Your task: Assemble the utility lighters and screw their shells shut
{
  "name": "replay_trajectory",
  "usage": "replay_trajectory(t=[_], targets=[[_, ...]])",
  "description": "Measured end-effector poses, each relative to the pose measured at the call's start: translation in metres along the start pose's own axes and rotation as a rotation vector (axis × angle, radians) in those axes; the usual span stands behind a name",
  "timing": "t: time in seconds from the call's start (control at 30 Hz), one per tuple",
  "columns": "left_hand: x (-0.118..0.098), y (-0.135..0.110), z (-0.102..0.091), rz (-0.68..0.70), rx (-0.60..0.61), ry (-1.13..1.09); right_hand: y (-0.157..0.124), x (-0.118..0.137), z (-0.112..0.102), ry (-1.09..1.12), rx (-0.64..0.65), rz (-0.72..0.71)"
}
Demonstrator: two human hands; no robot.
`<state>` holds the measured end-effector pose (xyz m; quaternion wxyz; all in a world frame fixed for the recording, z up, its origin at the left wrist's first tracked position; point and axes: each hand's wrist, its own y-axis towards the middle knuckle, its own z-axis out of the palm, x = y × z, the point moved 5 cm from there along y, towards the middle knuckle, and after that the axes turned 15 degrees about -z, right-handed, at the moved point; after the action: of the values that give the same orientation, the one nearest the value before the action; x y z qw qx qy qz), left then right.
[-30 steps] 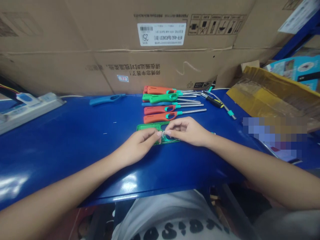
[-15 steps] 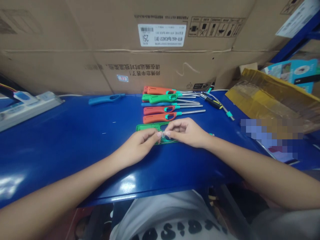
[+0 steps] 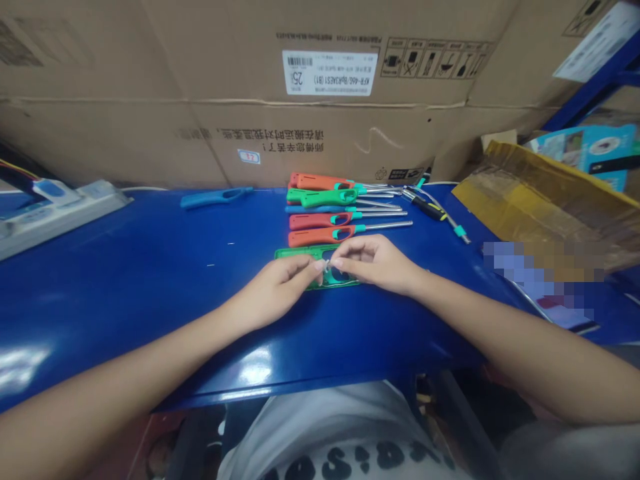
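Left grip (image 3: 273, 292) and right grip (image 3: 375, 262) pinch a small clear part (image 3: 327, 265) between fingertips, above an open green lighter shell (image 3: 295, 253) on the blue surface (image 3: 150, 293). Shell not yet closed; five whole-looking lighters (image 3: 320, 235) lie at 12 o'clock.

The half-hidden lighter shell (image 3: 293, 253) looks green, on a deep blue workbench (image 3: 125, 300).

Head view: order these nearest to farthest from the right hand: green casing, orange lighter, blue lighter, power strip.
Right hand:
1. Green casing, beneath it
2. Orange lighter, just beyond
3. Blue lighter, far left
4. Power strip, farther left
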<state>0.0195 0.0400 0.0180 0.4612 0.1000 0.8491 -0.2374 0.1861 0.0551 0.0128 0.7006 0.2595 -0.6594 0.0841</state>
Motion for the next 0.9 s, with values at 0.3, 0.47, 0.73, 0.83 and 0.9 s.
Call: replay_trajectory(t=[0.3,0.47,0.73,0.83,0.9], targets=[[-0.0019,-0.0002,0.0014,0.022,0.019,0.027,-0.0001,-0.0017,-0.0028,0.000,-0.022,0.026],[-0.0013,0.0002,0.0035,0.042,-0.006,0.033,-0.0002,-0.0029,-0.0042,-0.003,-0.038,0.021],[-0.0028,-0.0013,0.0033,0.062,-0.041,0.050,-0.0004,-0.0018,-0.0043,0.025,-0.026,0.006],[-0.0034,-0.0028,0.0028,0.062,-0.049,0.059,0.0002,-0.0006,-0.0035,0.019,-0.019,-0.003],[-0.0030,-0.0029,0.0025,0.061,-0.051,0.064,0.0005,0.0000,-0.0032,0.001,-0.017,-0.009]])
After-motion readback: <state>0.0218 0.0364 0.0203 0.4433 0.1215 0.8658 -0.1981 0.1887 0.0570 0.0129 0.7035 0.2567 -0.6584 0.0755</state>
